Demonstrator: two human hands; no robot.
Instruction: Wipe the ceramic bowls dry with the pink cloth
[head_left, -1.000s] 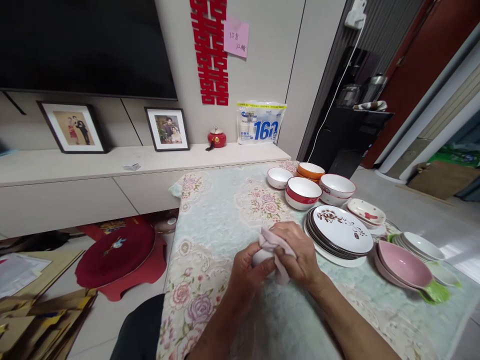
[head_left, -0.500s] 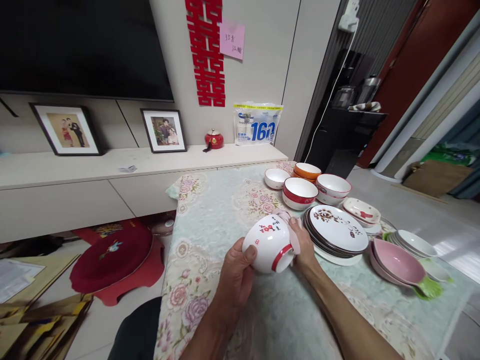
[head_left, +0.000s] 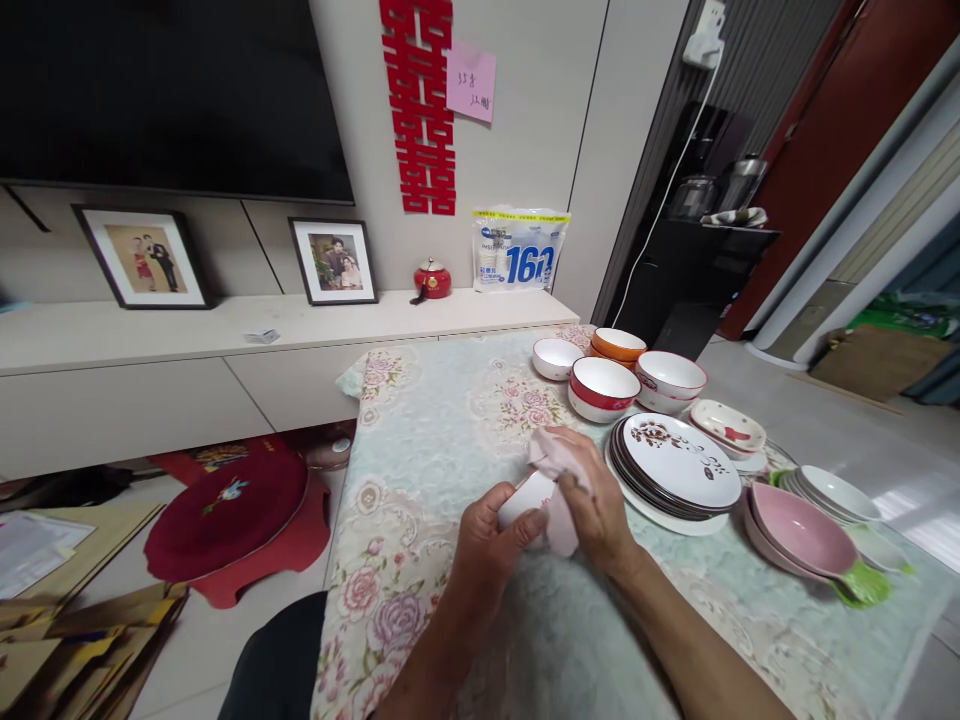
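Observation:
My left hand [head_left: 486,535] grips a white bowl [head_left: 526,497] by its side, thumb across the outer wall. A pale pink cloth [head_left: 561,525] is bunched in my right hand [head_left: 602,500] and pressed over the bowl, hiding much of it. The bowl is tilted above the flowered tablecloth [head_left: 420,440]. Just right of my right hand stands a stack of dark-rimmed plates [head_left: 679,460], the top one white with a brown flower print. Behind it are red-banded bowls [head_left: 604,385].
Beyond stand a small white bowl [head_left: 557,357], orange bowls [head_left: 619,345] and pink-rimmed bowls [head_left: 670,375]. At right lie a spotted dish [head_left: 726,422], pink leaf-handled bowls [head_left: 802,525] and pale bowls [head_left: 836,488]. A red stool [head_left: 229,520] stands left of the table.
The bowl has been turned, so its red flower print and red foot band are mostly hidden. My right hand and the cloth have moved over its near side.

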